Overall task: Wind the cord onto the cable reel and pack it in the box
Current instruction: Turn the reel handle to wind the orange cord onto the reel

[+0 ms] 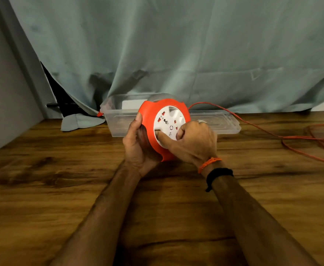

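Above wooden table, just before clear plastic box: orange cable reel held up, tilted. Left hand grips orange housing from side. Right hand curled on white socket face, fingers pressing it, seemingly to turn. Winding unfinished: much orange cord lies loose on table at right. Box holds no reel yet; packing remains. No brand or writing readable.

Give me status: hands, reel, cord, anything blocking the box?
Left hand grips the reel by its orange rim. Right hand fingers on the white face. Cord lies loose on the table. Box behind reel, open, nothing blocking.
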The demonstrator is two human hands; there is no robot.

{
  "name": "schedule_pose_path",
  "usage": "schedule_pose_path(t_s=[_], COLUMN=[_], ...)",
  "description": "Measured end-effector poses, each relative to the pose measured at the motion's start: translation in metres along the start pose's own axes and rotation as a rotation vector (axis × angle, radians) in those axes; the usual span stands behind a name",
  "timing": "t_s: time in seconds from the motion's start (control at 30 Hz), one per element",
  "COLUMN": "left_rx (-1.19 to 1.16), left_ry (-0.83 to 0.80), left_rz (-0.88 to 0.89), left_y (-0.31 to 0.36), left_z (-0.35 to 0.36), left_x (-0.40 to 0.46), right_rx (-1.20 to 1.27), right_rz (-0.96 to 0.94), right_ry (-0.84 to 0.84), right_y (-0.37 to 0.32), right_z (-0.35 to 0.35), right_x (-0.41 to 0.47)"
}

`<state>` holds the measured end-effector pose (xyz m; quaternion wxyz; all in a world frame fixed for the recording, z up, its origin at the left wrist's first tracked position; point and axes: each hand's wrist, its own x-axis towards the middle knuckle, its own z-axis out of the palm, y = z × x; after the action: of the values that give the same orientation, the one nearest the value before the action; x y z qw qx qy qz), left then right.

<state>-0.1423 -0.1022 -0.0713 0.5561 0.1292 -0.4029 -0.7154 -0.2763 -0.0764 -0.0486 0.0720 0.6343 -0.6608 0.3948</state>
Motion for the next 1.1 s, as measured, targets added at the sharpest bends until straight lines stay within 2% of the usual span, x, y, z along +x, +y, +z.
schedule_pose_path(t_s=[0.1,0.27,0.37,0.47,0.57,0.67,0.87,1.03,1.1], left_rx=[0.005,-0.029,-0.047,-0.035,-0.02,-0.008,-0.013,-0.017,0.001], left_ry=[0.009,0.004,-0.009,-0.01,-0.035,-0.046,-0.052,-0.041,-0.035], left_rz=[-0.001,-0.002,-0.003,-0.009,-0.012,-0.006,-0.016,-0.009,-0.015], left_y=[0.0,0.002,0.003,0.003,0.002,0.002,0.002,0.001,0.001], left_z=[0.0,0.002,0.002,0.0,-0.002,-0.004,-0.004,0.001,0.003], left_x=[0.0,-0.002,-0.002,-0.001,-0.001,-0.001,-0.001,-0.001,-0.002], right_rx=[0.051,0.1,0.14,0.164,0.1,-0.005,-0.065,-0.102,-0.091], right_rz=[0.071,0.039,-0.045,-0.189,-0.311,-0.351,-0.35,-0.179,-0.116], right_ry=[-0.044,-0.034,0.006,-0.044,-0.109,-0.147,-0.09,0.036,0.027], right_y=[-0.005,-0.004,0.006,0.018,0.023,0.023,0.023,0.017,0.01], right_z=[0.001,-0.001,-0.009,-0.019,-0.024,-0.022,-0.016,-0.007,-0.001], right_x=[0.001,0.001,0.005,0.01,0.01,0.01,0.009,0.001,-0.001])
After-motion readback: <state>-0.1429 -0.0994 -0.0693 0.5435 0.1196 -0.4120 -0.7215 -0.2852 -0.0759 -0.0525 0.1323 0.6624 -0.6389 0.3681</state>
